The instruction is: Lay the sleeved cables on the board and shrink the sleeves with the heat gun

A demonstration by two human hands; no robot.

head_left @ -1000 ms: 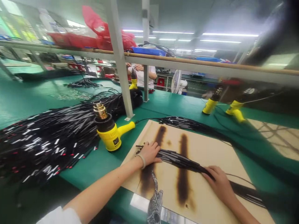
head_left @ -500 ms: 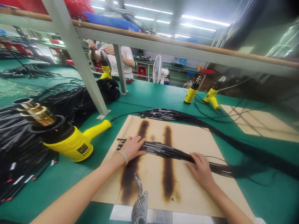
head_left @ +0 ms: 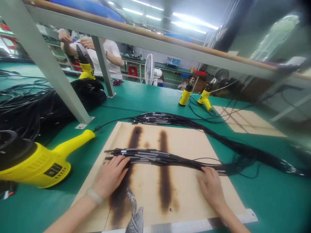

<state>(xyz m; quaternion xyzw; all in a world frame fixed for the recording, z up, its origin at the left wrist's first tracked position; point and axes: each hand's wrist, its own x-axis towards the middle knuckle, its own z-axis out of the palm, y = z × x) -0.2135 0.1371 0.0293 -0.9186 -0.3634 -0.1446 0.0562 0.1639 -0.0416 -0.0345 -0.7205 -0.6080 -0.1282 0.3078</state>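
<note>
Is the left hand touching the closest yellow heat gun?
Apart: the head view shows flat green tabletop between the left hand and that yellow plastic heat gun.

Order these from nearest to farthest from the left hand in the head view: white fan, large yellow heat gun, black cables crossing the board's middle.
1. Black cables: at the left hand.
2. Large heat gun: left of the board.
3. White fan: in the background.

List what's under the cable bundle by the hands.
Under the cable bundle lie a pale board with two dark scorch marks and, at right, the green table. Surfaces directly beneath the cables are covered.
</note>
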